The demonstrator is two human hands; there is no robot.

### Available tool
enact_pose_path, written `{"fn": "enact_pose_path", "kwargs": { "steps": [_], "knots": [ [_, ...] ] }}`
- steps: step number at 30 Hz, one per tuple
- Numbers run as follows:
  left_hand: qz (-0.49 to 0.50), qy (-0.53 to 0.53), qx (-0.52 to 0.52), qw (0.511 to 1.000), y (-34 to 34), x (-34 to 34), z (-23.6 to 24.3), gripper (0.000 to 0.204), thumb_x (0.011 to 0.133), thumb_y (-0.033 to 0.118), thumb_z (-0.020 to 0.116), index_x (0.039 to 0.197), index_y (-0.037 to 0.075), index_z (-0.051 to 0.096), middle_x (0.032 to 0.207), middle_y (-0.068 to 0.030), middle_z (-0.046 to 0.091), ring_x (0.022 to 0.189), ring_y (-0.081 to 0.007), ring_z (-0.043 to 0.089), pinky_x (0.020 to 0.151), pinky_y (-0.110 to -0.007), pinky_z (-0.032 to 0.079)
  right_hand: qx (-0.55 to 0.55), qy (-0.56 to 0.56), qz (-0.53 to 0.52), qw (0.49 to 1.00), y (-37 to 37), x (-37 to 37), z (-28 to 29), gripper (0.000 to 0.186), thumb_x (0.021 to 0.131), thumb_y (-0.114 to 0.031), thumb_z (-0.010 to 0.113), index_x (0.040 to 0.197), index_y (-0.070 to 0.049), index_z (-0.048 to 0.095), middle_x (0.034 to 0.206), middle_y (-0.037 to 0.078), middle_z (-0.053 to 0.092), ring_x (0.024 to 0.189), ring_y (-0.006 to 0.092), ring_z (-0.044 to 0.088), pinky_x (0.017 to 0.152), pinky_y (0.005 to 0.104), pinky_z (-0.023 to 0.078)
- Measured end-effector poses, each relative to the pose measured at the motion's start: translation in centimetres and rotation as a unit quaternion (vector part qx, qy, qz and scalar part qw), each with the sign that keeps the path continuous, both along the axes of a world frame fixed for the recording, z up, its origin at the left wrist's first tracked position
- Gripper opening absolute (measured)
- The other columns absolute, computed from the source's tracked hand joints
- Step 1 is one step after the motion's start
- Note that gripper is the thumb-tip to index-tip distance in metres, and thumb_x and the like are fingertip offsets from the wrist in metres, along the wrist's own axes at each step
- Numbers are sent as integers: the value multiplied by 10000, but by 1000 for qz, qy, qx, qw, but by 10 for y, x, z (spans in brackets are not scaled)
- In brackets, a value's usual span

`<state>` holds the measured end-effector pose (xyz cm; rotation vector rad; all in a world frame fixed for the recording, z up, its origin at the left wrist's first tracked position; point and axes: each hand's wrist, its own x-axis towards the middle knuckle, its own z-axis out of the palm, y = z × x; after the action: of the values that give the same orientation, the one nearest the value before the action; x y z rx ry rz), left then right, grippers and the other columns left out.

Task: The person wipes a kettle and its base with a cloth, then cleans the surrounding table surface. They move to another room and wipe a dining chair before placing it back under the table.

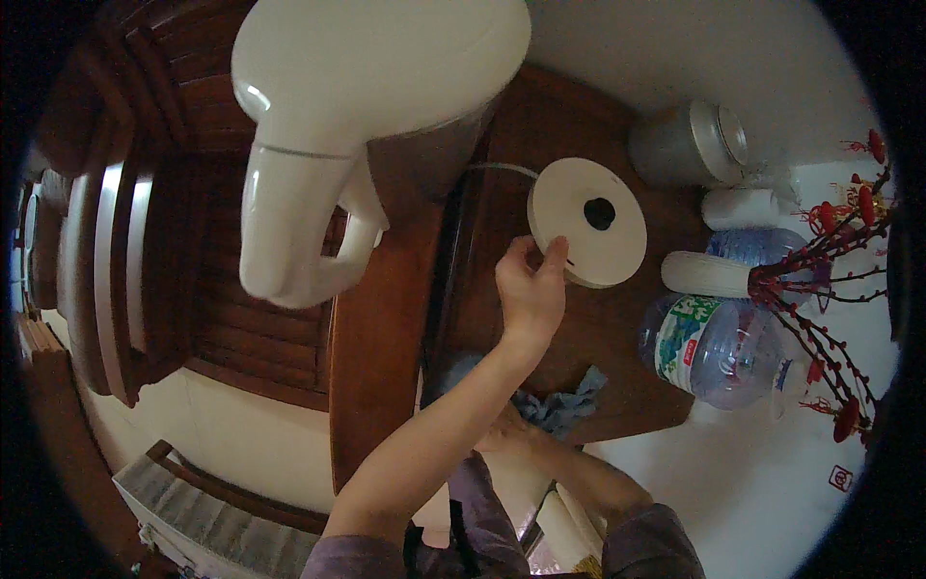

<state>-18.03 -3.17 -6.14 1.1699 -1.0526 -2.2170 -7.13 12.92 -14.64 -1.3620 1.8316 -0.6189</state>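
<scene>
A white kettle base (579, 217) at the wooden surface (617, 333) is pinched at its rim by the fingers of the left hand (532, 292). The right hand (503, 427), near a blue-grey cloth (564, 407), is partly hidden; its fingers' state cannot be told.

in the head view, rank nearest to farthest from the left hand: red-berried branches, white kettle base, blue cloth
1. White kettle base: touched at its rim by the left hand
2. Blue cloth: below the hand, slightly right
3. Red-berried branches: far right
</scene>
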Motion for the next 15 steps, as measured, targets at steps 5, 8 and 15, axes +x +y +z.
{"fn": "enact_pose_path", "kwargs": {
  "steps": [5,8,15],
  "knots": [
    [2,61,62,996,-25,-12,18,233,844,173,614,915,-42,561,813,-64,591,750,-129,566,653,-272,523,-99,170,56,979,-63,-71,-41,480,813,-313,579,1237,-121,459,1295,96,424,1193,279,388,995,439,303],
    [-11,14,65,998,-31,-17,30,234,854,202,608,960,-5,580,926,-64,595,830,-139,565,681,-279,500,-106,246,-21,963,-116,-136,-47,455,809,-289,570,1217,-111,474,1275,104,441,1183,286,396,996,437,305],
    [-49,73,97,991,-50,-23,31,251,865,193,594,1036,12,559,993,-45,583,930,-138,533,750,-305,479,-56,350,-225,907,-238,-266,-35,400,799,-231,547,1171,-88,508,1228,122,479,1161,301,414,997,432,309]
  ]
}}
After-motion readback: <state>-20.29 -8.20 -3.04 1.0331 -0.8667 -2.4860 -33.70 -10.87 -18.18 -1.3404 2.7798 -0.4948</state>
